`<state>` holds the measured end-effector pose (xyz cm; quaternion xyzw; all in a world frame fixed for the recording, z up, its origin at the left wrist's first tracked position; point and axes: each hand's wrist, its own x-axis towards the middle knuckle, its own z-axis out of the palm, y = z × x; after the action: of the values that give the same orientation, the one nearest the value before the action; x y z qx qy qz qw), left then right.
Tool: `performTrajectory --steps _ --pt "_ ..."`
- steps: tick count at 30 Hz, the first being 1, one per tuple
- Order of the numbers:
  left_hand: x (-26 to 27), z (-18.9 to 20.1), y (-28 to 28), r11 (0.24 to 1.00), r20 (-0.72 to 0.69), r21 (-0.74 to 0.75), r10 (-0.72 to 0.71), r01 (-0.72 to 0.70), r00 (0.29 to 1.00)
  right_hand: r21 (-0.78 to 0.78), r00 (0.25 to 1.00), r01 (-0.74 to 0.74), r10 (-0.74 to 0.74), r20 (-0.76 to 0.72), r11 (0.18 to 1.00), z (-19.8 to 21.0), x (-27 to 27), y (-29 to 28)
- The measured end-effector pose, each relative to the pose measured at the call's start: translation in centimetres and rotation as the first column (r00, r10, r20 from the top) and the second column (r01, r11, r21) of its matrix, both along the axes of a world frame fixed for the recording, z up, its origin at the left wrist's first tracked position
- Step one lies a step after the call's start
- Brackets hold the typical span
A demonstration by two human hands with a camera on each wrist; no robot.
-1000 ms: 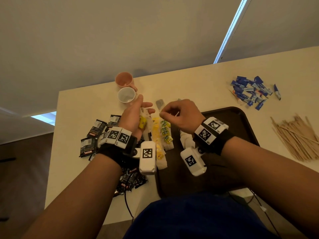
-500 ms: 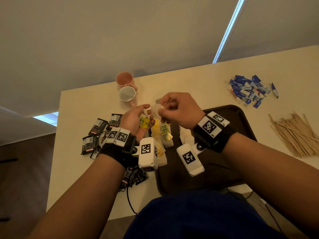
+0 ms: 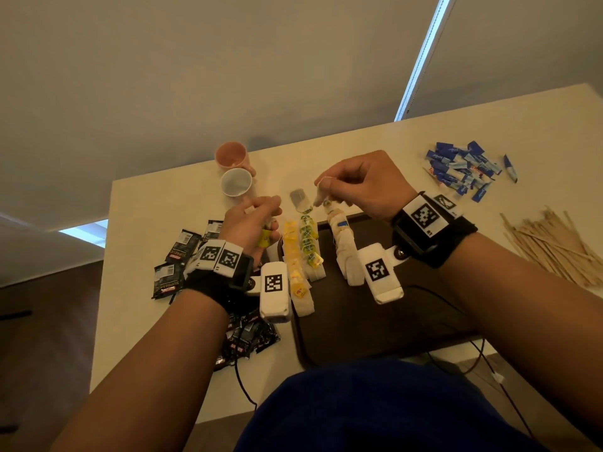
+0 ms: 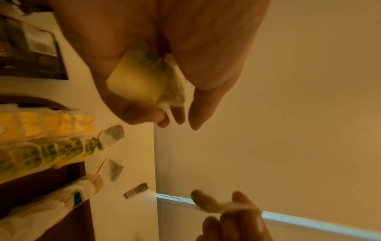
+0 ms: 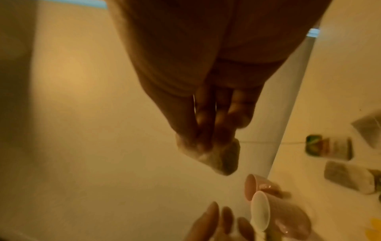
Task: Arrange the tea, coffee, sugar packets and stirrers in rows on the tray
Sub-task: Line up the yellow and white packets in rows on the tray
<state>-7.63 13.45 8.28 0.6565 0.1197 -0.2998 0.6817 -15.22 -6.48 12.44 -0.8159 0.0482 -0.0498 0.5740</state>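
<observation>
Teabags are the matter in hand. Head view: the right hand (image 3: 365, 187) is raised over the far edge of the tray (image 3: 375, 321), pinching a pale bag (image 3: 321, 192) by its top; the left hand (image 3: 253, 223) grips a yellow tag (image 3: 265, 238) with a bag bunched against it. Three rows of bags (image 3: 303, 252) already lie along the tray's left side. Coffee (image 3: 177, 252) sits left on the worktop (image 3: 140, 223), sugar (image 3: 463, 171) and stirrers (image 3: 554, 246) right, none yet on the tray.

Left wrist view: thumb and fingers curl round the tag and crumpled bag (image 4: 173, 86).

Right wrist view: fingertips (image 5: 206, 124) nip the bag's upper corner, its body hanging limp.

These bags look near weightless, soft and easily torn, with strings apt to snag; best taken lightly by the folded top or tag, not the filled pouch.
</observation>
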Motion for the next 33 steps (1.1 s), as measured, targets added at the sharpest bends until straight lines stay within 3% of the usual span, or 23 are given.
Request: performTrajectory --steps 2,4,9,16,19,23,27,30,33 --pt "-0.1 0.7 -0.3 0.997 0.152 0.044 -0.076 0.07 0.985 -0.174 1.0 0.002 -0.004 -0.009 0.985 -0.5 0.4 -0.3" --pt "-0.1 1.5 -0.7 0.987 0.303 0.075 -0.158 0.142 0.94 -0.231 1.0 0.007 -0.013 -0.025 0.973 -0.7 0.6 -0.3" --pt "0.1 2.5 -1.0 0.943 0.536 0.205 -0.333 0.263 0.776 -0.092 0.999 0.032 -0.034 -0.025 0.995 -0.7 0.8 0.2" --pt "-0.1 3.1 -1.1 0.912 0.603 0.276 -0.41 0.304 0.684 0.077 0.999 0.045 -0.044 -0.022 0.996 -0.7 0.7 0.6" --pt "-0.1 3.5 -1.3 0.936 0.629 0.233 -0.352 0.264 0.693 0.103 1.0 0.028 -0.028 -0.006 0.994 -1.1 0.3 0.5" --pt "0.2 3.4 -1.6 0.963 0.604 0.191 -0.269 0.192 0.75 0.085 0.986 -0.026 0.04 -0.162 0.996 -3.3 -0.7 0.5" --pt "0.3 3.4 -1.7 0.967 0.591 0.168 -0.253 0.189 0.766 0.01 0.979 -0.076 0.076 -0.19 0.997 -5.1 -1.4 1.2" --pt "0.3 3.5 -1.7 0.967 0.593 0.165 -0.256 0.197 0.763 0.035 0.981 -0.036 0.042 -0.191 0.999 -5.6 -1.6 1.8" --pt "0.3 3.6 -1.7 0.962 0.59 0.167 -0.272 0.214 0.761 -0.003 0.987 0.092 -0.092 -0.133 0.996 -5.9 -1.4 2.2"
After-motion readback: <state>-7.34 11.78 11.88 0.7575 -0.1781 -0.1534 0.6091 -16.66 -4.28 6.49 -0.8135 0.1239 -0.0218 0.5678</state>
